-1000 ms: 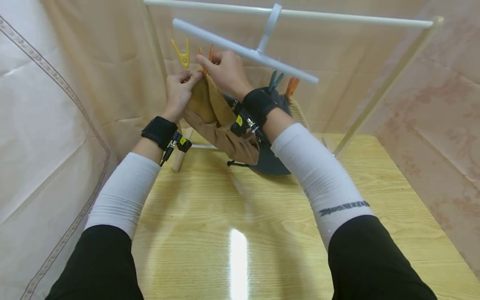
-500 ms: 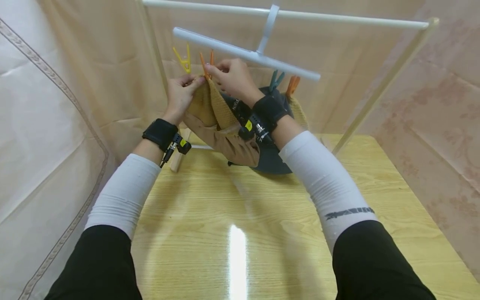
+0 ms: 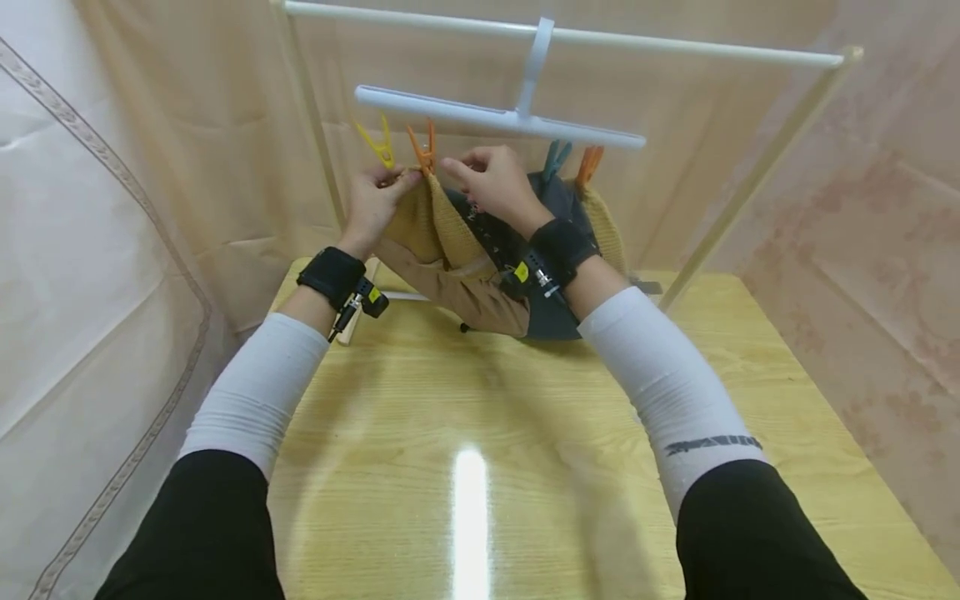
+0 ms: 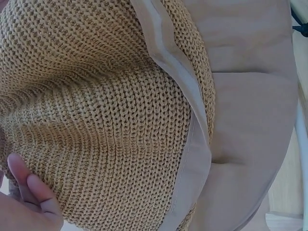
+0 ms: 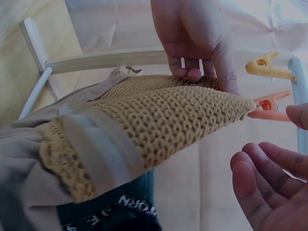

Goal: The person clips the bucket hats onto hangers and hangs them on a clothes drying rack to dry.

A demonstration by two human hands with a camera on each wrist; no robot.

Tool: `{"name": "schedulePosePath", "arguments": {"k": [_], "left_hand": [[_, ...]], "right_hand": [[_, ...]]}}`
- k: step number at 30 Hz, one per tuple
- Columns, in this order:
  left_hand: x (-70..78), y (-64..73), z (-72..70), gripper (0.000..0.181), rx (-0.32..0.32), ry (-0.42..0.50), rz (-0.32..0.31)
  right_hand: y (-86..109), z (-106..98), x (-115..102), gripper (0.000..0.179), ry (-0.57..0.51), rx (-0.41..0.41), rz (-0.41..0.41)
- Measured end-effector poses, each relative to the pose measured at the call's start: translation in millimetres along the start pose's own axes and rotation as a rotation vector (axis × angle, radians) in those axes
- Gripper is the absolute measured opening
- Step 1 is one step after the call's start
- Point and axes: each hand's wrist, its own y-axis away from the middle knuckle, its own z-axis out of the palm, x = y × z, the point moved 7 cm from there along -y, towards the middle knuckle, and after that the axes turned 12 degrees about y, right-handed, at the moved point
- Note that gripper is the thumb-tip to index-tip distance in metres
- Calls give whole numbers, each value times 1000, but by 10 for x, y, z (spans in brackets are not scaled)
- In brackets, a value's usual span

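A tan knitted sun hat [image 4: 110, 110] with a smooth tan brim [image 4: 255, 106] hangs from an orange clothespin [image 3: 424, 152] on a pale blue hanger [image 3: 450, 108]. My left hand [image 3: 367, 208] pinches the hat's top edge just left of that clothespin. A yellow clothespin [image 3: 381, 150] at the hanger's left end bites on nothing. To the right of the orange clothespin is my right hand [image 3: 498, 185], apart from it, its fingers loosely bent with nothing between them. Behind it hangs dark grey-blue fabric [image 3: 558, 200] with a lettered band [image 5: 137, 204], partly hidden by my right wrist.
A teal clothespin [image 3: 555, 160] and a second orange clothespin [image 3: 589, 165] grip the dark fabric and the knit on the right. The hanger hooks over the white rail [image 3: 675, 46] of a stand on the wooden table [image 3: 390, 467]. Cloth curtains [image 3: 225, 150] surround it.
My right hand has let go of the orange clothespin and drawn off to the right. The hanger's left end has sunk, so it tilts less. My left hand still pinches the hat, slightly lower.
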Motion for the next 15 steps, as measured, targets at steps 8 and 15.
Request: {"name": "schedulePosePath", "arguments": {"k": [8,15], "left_hand": [[-81,21,68,34,-1,37,-39],[-65,49,41,42,43,-60,-28]], "right_hand": [[92,-6,203,38,-23,26,-7],[158,5,338,39,-22,23,15]]}}
